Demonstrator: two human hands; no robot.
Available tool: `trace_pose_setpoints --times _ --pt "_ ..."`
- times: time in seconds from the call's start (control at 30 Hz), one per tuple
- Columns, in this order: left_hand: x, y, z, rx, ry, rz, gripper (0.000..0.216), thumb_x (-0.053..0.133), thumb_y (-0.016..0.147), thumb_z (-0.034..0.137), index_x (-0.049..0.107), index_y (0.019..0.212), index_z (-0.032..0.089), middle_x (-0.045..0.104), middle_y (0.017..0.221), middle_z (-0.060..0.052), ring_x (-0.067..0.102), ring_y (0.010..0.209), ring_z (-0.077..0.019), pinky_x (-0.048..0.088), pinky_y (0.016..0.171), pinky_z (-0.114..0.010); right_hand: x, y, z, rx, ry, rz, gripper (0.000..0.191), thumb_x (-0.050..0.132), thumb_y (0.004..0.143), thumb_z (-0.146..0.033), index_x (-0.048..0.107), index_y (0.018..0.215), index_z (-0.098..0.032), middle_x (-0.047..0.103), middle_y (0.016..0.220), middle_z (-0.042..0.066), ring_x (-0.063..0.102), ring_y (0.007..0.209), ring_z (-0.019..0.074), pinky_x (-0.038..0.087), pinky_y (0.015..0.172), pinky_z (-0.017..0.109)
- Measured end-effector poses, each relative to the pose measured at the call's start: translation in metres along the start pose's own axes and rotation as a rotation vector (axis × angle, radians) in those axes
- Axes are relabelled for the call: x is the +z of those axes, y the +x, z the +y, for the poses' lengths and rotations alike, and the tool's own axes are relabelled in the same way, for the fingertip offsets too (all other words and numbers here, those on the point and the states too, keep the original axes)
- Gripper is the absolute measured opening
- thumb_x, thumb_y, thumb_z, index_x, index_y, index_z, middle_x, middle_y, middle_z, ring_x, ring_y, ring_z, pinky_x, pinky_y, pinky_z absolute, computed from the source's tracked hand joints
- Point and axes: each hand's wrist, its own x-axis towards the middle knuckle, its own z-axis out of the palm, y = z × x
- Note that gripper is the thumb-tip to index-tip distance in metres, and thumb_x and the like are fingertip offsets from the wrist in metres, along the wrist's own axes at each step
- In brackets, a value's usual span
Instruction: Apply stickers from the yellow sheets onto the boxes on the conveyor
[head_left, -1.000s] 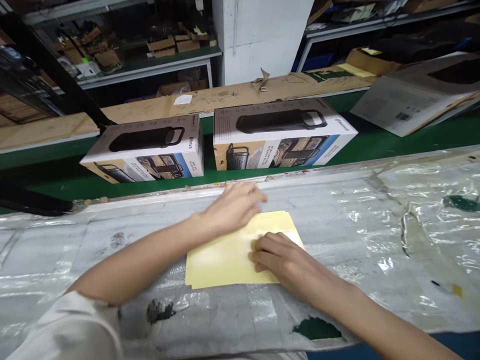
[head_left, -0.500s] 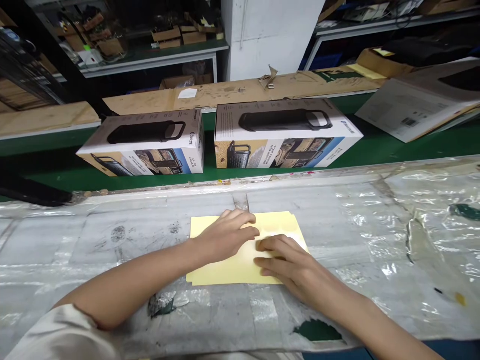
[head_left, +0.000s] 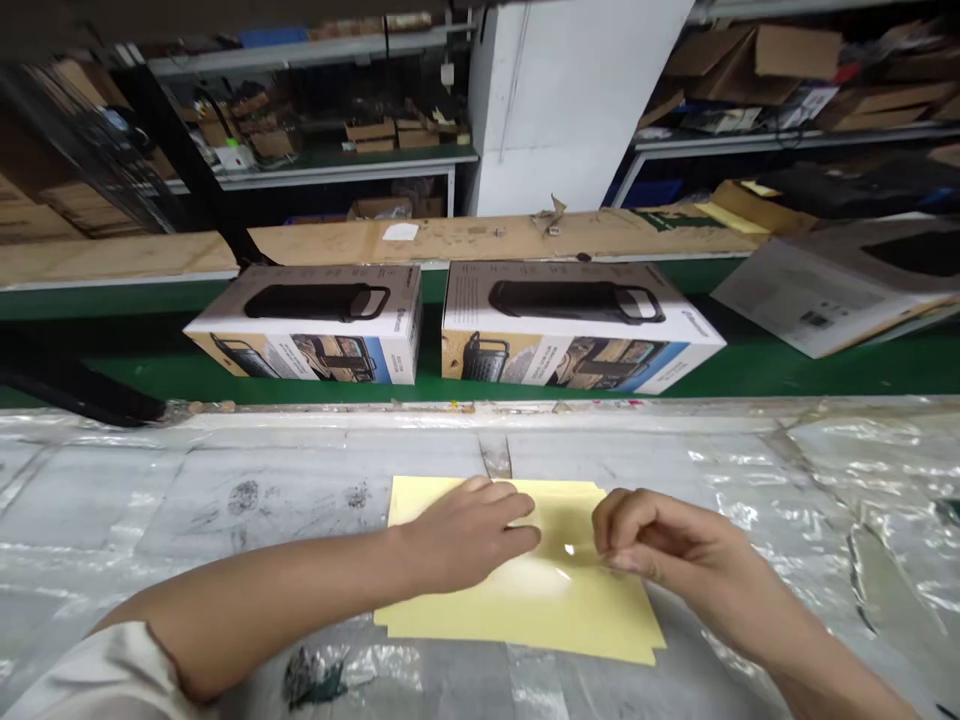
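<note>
A small stack of pale yellow sheets [head_left: 570, 620] lies on the plastic-covered bench [head_left: 225, 500] in front of me. My left hand [head_left: 465, 535] lies flat on the sheets' upper left part, fingers stretched toward the middle. My right hand [head_left: 667, 550] hovers just above the sheets' right side. Its fingers are curled and its thumb and forefinger pinch a thin clear sticker [head_left: 568, 549] that glints between the two hands. The sticker's shape is hard to make out.
Two printed speaker boxes [head_left: 315, 320] [head_left: 577, 320] lie side by side on the green conveyor belt [head_left: 787, 365] beyond the bench. A flattened printed carton [head_left: 832, 285] sits at the right. Cardboard strips [head_left: 450, 240] and shelves with clutter stand behind.
My right hand has lifted off the sheets and drawn right, pinching the sticker. My left hand stays pressed on the sheets. The camera has tilted up.
</note>
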Motion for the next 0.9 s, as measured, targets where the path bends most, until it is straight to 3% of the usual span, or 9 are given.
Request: trace_pose_setpoints --times 0.07,0.13,0.23,0.3,0.4,0.47,0.57,0.67,0.9 --pt "-0.011 0.006 -0.010 -0.050 -0.125 0.120 0.019 0.049 0.105 0.026 0.063 0.118 0.023 0.070 0.108 -0.005 0.064 0.099 -0.0199 0.050 0.086 -0.030 -0.013 0.023 -0.011 -0.042 -0.035 0.052 0.028 0.078 0.088 -0.044 0.067 0.074 -0.021 0.066 0.073 0.005 0.063 0.068 0.0199 0.052 0.059 0.030" --pt "-0.030 0.020 -0.029 -0.194 -0.245 0.394 0.023 0.051 0.105 0.034 0.060 0.122 0.022 0.070 0.109 -0.006 0.065 0.102 -0.0202 0.051 0.092 -0.032 -0.023 0.053 -0.024 -0.117 -0.052 0.107 0.024 0.081 0.085 -0.043 0.070 0.081 -0.022 0.068 0.075 0.005 0.064 0.069 0.0199 0.054 0.061 0.031" --pt "-0.064 0.055 -0.072 -0.493 -0.337 0.863 0.036 0.062 0.097 0.035 0.055 0.129 0.020 0.062 0.130 -0.013 0.056 0.127 -0.0264 0.043 0.109 -0.040 -0.030 0.111 -0.042 -0.234 0.022 0.187 0.031 0.085 0.080 -0.041 0.068 0.099 -0.023 0.068 0.077 0.003 0.064 0.068 0.0182 0.055 0.062 0.031" --pt "-0.080 0.079 -0.105 -0.695 -0.538 1.032 0.053 0.073 0.087 0.032 0.053 0.134 0.017 0.057 0.139 -0.017 0.046 0.140 -0.0309 0.036 0.116 -0.043 -0.030 0.154 -0.050 -0.309 0.076 0.226 0.040 0.088 0.075 -0.041 0.065 0.102 -0.022 0.068 0.078 0.001 0.062 0.065 0.0162 0.053 0.061 0.030" --pt "-0.088 0.102 -0.146 -0.927 -1.110 1.048 0.058 0.081 0.075 0.029 0.060 0.126 0.013 0.066 0.126 -0.019 0.057 0.129 -0.0364 0.043 0.108 -0.045 -0.024 0.220 -0.057 -0.360 0.066 0.223 0.045 0.089 0.069 -0.041 0.063 0.100 -0.020 0.066 0.077 0.000 0.060 0.063 0.0152 0.050 0.058 0.028" --pt "-0.084 0.106 -0.163 -0.942 -1.346 1.003 0.050 0.083 0.069 0.031 0.067 0.113 0.012 0.073 0.109 -0.018 0.067 0.111 -0.0366 0.050 0.097 -0.044 -0.018 0.260 -0.058 -0.336 -0.032 0.183 0.042 0.084 0.070 -0.038 0.062 0.101 -0.020 0.066 0.075 0.000 0.059 0.061 0.0159 0.047 0.054 0.028" --pt "-0.076 0.104 -0.174 -0.890 -1.420 1.001 0.043 0.083 0.064 0.031 0.070 0.100 0.013 0.075 0.095 -0.014 0.071 0.097 -0.0331 0.053 0.087 -0.040 -0.009 0.310 -0.056 -0.295 -0.192 0.132 0.033 0.076 0.070 -0.027 0.060 0.098 -0.021 0.066 0.074 0.000 0.058 0.061 0.0165 0.045 0.053 0.027" --pt "-0.071 0.099 -0.178 -0.879 -1.465 1.011 0.041 0.081 0.062 0.028 0.072 0.100 0.015 0.075 0.090 -0.010 0.071 0.092 -0.0309 0.052 0.085 -0.039 0.001 0.342 -0.055 -0.309 -0.255 0.082 0.029 0.072 0.068 -0.017 0.060 0.095 -0.021 0.064 0.071 -0.002 0.061 0.066 0.0173 0.049 0.059 0.027" --pt "-0.067 0.096 -0.188 -0.908 -1.470 1.030 0.044 0.083 0.063 0.025 0.075 0.105 0.017 0.075 0.091 -0.009 0.069 0.098 -0.0317 0.050 0.091 -0.040 0.019 0.366 -0.052 -0.380 -0.414 -0.065 0.031 0.070 0.069 -0.015 0.061 0.097 -0.022 0.063 0.071 -0.004 0.063 0.069 0.0179 0.051 0.068 0.029"
